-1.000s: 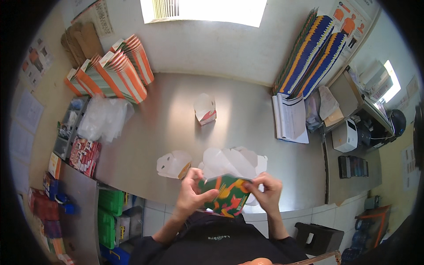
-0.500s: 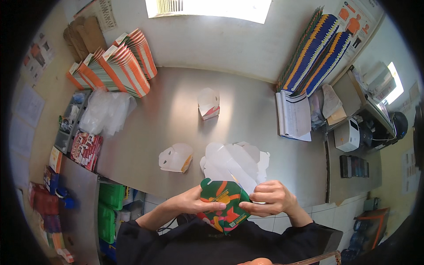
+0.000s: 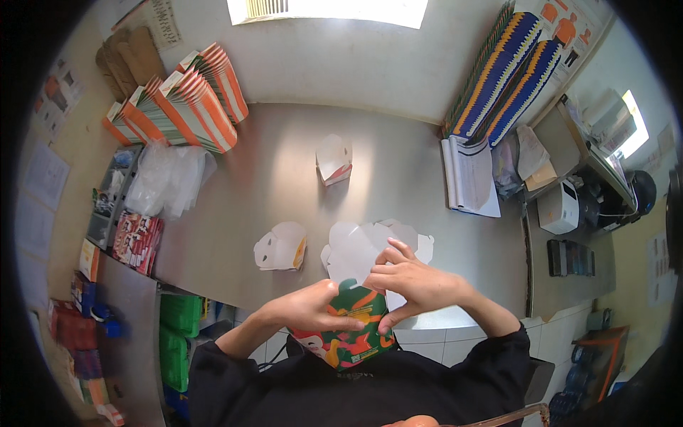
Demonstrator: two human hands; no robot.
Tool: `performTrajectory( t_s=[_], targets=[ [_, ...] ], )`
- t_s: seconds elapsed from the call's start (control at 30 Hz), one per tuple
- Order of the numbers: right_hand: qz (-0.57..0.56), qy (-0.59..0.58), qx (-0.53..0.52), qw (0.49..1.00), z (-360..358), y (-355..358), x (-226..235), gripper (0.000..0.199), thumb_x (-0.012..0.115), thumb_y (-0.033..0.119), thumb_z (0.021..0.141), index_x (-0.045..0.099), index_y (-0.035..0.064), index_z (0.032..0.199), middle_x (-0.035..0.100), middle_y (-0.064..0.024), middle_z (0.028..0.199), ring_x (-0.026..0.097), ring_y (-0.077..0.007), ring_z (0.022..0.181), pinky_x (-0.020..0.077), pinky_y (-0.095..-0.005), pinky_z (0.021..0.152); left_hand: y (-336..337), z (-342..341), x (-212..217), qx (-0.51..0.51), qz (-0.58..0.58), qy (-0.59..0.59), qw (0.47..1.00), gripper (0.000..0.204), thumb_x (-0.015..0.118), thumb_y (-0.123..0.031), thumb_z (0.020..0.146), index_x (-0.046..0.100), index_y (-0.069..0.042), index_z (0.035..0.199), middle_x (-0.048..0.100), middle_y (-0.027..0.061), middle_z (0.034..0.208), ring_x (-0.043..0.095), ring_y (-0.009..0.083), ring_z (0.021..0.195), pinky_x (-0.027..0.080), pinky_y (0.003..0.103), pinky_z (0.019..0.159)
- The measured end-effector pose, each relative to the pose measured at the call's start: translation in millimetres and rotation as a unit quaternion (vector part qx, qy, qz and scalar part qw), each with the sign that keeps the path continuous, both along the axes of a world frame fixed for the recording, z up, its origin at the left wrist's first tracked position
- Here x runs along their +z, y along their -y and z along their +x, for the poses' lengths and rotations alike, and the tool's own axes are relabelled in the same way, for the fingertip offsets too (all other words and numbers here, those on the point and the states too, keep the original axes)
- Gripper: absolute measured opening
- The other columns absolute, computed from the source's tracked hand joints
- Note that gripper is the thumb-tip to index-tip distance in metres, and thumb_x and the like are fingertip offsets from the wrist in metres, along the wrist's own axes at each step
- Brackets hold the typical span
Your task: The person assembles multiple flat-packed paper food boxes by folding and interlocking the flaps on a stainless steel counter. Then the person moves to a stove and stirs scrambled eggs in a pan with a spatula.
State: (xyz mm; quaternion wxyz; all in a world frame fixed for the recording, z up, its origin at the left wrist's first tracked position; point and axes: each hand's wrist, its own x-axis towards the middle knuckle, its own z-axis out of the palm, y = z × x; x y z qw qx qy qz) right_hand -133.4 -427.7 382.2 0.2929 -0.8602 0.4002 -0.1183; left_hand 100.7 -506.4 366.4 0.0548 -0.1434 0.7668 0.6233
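Note:
Close to my body I hold a green printed folding carton point(image 3: 359, 331) with orange, yellow and red shapes. My left hand point(image 3: 307, 306) grips its left side, thumb across the printed face. On the right edge, my right hand point(image 3: 416, 283) has its thumb against the print and bent fingers at the top; what lies behind the panel is hidden. Beyond my hands lie several flat white carton blanks point(image 3: 348, 245), overlapping on the metal table point(image 3: 242, 249). A white carton with a yellow edge point(image 3: 282, 245) stands to their left. Farther back is another, red-edged white carton point(image 3: 334, 160).
Orange-striped folded cartons point(image 3: 196, 107) stand in rows at back left, near clear plastic bags point(image 3: 167, 174). Blue-and-yellow stacked cartons point(image 3: 509, 78) lean at back right above an open notebook point(image 3: 469, 174). Green crates point(image 3: 171, 341) sit below the table at left.
The carton has shifted slightly left. My right hand has moved left and up, from the carton's right corner to its upper right edge, and its fingers now bend over the top.

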Motion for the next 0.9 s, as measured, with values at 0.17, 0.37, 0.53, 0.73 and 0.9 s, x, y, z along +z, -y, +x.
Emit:
performTrajectory(
  t_s=[0.17, 0.37, 0.53, 0.73, 0.9],
  targets=[
    [-0.049, 0.048, 0.047, 0.997, 6, 7, 3, 0.041, 0.071, 0.049, 0.077, 0.066, 0.0092, 0.081, 0.055, -0.0019, 0.091, 0.046, -0.0258, 0.111, 0.011, -0.0663, 0.104, 8, 7, 4, 0.03, 0.019, -0.097, 0.995, 0.04, 0.074, -0.026, 0.082, 0.062, 0.003, 0.106, 0.068, 0.0123, 0.085, 0.064, 0.0169, 0.074, 0.052, 0.029, 0.067],
    [-0.177, -0.029, -0.046, 0.983, 25, -20, 4, 0.034, 0.076, 0.043, 0.073, 0.068, 0.012, 0.086, 0.053, -0.0021, 0.093, 0.045, -0.0247, 0.111, 0.0125, -0.0656, 0.104, 13, 7, -2, -0.006, -0.051, -0.148, 0.988, 0.032, 0.073, -0.021, 0.081, 0.064, 0.0, 0.103, 0.067, 0.0124, 0.077, 0.061, 0.0201, 0.064, 0.049, 0.03, 0.059],
    [-0.035, 0.292, -0.154, 0.943, 3, -15, -11, 0.053, 0.082, 0.039, 0.066, 0.063, 0.0127, 0.107, 0.049, -0.0061, 0.127, 0.037, -0.0306, 0.127, 0.02, -0.0562, 0.109, 12, 28, -12, -0.031, 0.052, -0.238, 0.969, 0.026, 0.076, -0.01, 0.076, 0.067, 0.0, 0.099, 0.066, 0.012, 0.077, 0.063, 0.0239, 0.067, 0.05, 0.029, 0.063],
    [-0.015, 0.155, -0.084, 0.984, -10, -22, -25, 0.021, 0.07, 0.025, 0.083, 0.065, 0.013, 0.1, 0.069, -0.0031, 0.08, 0.065, -0.0212, 0.081, 0.0337, -0.0437, 0.104, 37, 54, 27, 0.031, -0.219, -0.257, 0.941, 0.034, 0.083, -0.017, 0.067, 0.07, -0.004, 0.096, 0.065, 0.0111, 0.1, 0.059, 0.0261, 0.104, 0.046, 0.034, 0.091],
    [-0.075, 0.034, -0.068, 0.994, -15, -22, 5, 0.018, 0.071, 0.026, 0.08, 0.068, 0.0126, 0.092, 0.068, -0.0002, 0.072, 0.065, -0.015, 0.069, 0.0422, -0.039, 0.094, -21, -6, 12, 0.185, -0.387, -0.162, 0.889, 0.054, 0.082, -0.035, 0.067, 0.065, -0.007, 0.11, 0.066, 0.0131, 0.095, 0.06, 0.03, 0.105, 0.046, 0.039, 0.092]
  ],
)
